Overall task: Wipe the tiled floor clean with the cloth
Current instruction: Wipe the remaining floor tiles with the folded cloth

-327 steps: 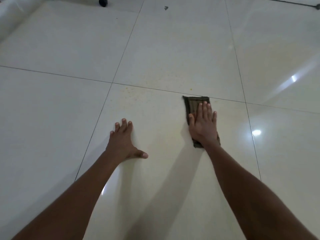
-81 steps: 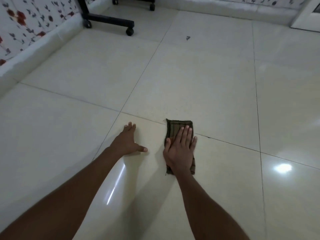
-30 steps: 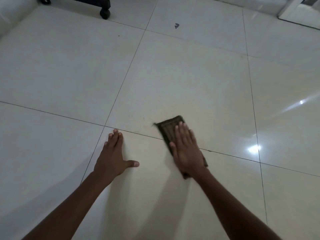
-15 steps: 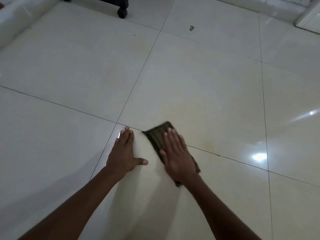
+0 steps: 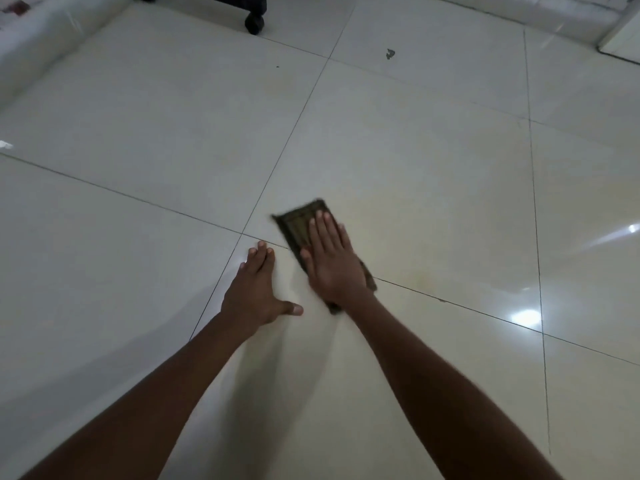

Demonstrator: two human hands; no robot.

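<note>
A dark folded cloth (image 5: pixel 298 221) lies flat on the glossy cream tiled floor (image 5: pixel 433 188), tilted to the upper left across a grout line. My right hand (image 5: pixel 333 261) presses on it with straight fingers and covers most of its near half. My left hand (image 5: pixel 254 292) rests flat on the tile just left of the cloth, fingers forward, thumb out toward the cloth.
A black furniture leg with a caster wheel (image 5: pixel 254 22) stands at the far left. A small dark speck of dirt (image 5: pixel 390 54) sits on a far tile. A white skirting edge (image 5: pixel 38 39) runs along the left, and a white panel (image 5: pixel 623 32) at the far right.
Over the last second the right hand slid the cloth leftward, closer to the left hand, and then a little forward over the grout line. The left hand stays planted.
</note>
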